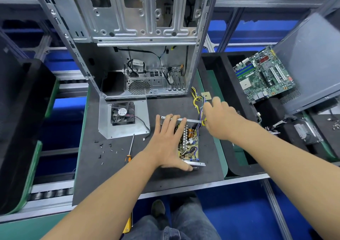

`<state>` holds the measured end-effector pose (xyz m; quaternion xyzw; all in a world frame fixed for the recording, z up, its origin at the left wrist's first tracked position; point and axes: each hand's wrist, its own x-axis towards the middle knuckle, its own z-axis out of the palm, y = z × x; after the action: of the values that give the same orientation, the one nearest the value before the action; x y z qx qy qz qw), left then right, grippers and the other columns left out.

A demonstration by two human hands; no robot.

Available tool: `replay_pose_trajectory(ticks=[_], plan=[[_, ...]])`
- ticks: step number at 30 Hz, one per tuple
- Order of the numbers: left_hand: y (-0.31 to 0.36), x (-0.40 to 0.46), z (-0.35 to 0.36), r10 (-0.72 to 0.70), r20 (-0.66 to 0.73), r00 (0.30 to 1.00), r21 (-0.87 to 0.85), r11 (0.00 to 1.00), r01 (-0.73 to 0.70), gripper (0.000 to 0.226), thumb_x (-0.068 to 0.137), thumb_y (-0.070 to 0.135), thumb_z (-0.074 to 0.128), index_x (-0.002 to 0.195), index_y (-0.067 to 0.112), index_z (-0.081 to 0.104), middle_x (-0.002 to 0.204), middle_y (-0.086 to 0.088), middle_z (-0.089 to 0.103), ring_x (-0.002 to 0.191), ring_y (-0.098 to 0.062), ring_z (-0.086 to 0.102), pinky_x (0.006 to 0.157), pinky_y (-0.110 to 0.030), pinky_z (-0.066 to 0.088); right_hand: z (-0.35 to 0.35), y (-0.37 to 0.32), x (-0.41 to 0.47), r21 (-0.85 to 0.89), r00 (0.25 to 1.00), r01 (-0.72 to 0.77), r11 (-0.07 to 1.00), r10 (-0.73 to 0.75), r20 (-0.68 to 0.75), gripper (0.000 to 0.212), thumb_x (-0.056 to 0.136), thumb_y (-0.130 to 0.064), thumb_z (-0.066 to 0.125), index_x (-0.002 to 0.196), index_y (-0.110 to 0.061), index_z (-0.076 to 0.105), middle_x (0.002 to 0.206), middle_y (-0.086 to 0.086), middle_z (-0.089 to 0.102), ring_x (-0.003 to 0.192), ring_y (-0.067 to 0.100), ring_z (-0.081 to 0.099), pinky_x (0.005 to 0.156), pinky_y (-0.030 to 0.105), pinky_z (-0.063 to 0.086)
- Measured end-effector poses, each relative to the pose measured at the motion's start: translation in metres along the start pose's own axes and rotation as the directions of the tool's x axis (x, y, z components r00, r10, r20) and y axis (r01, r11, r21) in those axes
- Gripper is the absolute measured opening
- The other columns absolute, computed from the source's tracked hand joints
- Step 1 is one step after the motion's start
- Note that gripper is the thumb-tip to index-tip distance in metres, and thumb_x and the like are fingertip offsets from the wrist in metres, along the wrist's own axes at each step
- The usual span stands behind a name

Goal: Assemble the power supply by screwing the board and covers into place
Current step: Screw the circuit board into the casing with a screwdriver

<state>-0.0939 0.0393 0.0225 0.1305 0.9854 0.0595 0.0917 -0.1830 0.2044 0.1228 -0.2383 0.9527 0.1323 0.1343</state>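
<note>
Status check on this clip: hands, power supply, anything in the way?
Left hand flat on the open power supply. Right hand at its wire bundle, grip unclear. Screwdriver and loose screws lie untouched at left.

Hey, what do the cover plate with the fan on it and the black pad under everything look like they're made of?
The cover plate looks like bare sheet metal, dull grey with a faint sheen and a folded edge. The fan mounted on it looks like black moulded plastic. The black pad looks like matte foam or rubber, non-reflective and finely textured; which one is unclear.
</note>
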Motion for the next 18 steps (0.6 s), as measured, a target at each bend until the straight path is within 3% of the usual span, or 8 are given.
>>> replay_pose_trajectory(ticks=[4, 7, 11, 15, 18], plan=[[0.001, 0.001, 0.0, 0.0, -0.019, 1.0, -0.004, 1.0, 0.0, 0.154, 0.043, 0.102, 0.04, 0.159, 0.009, -0.001, 0.16, -0.014, 0.008, 0.151, -0.037, -0.004, 0.116, -0.067, -0.006, -0.001, 0.004, 0.001, -0.031, 0.997, 0.078, 0.996, -0.079, -0.027, 0.02, 0.094, -0.008, 0.054, 0.113, -0.009, 0.047, 0.112, 0.011, 0.048, 0.095, 0.032, 0.058, 0.065, 0.035, 0.037], [0.001, 0.0, -0.003, 0.002, -0.007, 1.0, -0.003, 1.0, -0.002, 0.154, 0.043, 0.102, 0.041, 0.159, 0.008, 0.002, 0.159, -0.014, 0.01, 0.15, -0.037, -0.002, 0.116, -0.067, -0.004, -0.003, 0.003, 0.005, -0.021, 1.0, 0.029, 0.999, -0.029, -0.007, 0.016, 0.098, -0.017, 0.05, 0.111, -0.008, 0.051, 0.108, 0.013, 0.054, 0.097, 0.038, 0.06, 0.069, 0.039, 0.044], [0.001, 0.001, -0.002, 0.002, -0.009, 1.0, -0.001, 1.0, -0.002, 0.153, 0.043, 0.102, 0.04, 0.159, 0.009, 0.0, 0.159, -0.014, 0.009, 0.15, -0.037, -0.003, 0.116, -0.067, -0.006, -0.002, 0.007, 0.011, -0.099, 0.997, 0.044, 0.994, -0.037, 0.067, 0.029, 0.104, -0.024, 0.034, 0.119, -0.011, 0.055, 0.108, 0.013, 0.054, 0.104, 0.038, 0.057, 0.071, 0.039, 0.039], [0.0, 0.0, -0.003, 0.0, -0.007, 1.0, 0.009, 1.0, 0.0, 0.154, 0.043, 0.102, 0.04, 0.158, 0.009, -0.001, 0.159, -0.014, 0.009, 0.15, -0.038, -0.003, 0.116, -0.066, -0.006, -0.003, 0.015, 0.006, 0.105, 0.99, 0.048, 0.993, -0.061, 0.126, 0.024, 0.101, -0.027, 0.051, 0.118, -0.013, 0.044, 0.118, 0.011, 0.046, 0.1, 0.035, 0.054, 0.079, 0.04, 0.044], [0.001, 0.001, -0.001, 0.0, -0.013, 1.0, 0.005, 1.0, 0.0, 0.154, 0.043, 0.102, 0.04, 0.159, 0.009, -0.001, 0.159, -0.015, 0.008, 0.15, -0.038, -0.003, 0.116, -0.067, -0.006, 0.0, 0.016, 0.007, 0.03, 0.991, 0.128, 0.991, -0.129, 0.04, 0.021, 0.095, -0.012, 0.055, 0.114, -0.009, 0.048, 0.113, 0.009, 0.044, 0.084, 0.028, 0.052, 0.073, 0.038, 0.047]])
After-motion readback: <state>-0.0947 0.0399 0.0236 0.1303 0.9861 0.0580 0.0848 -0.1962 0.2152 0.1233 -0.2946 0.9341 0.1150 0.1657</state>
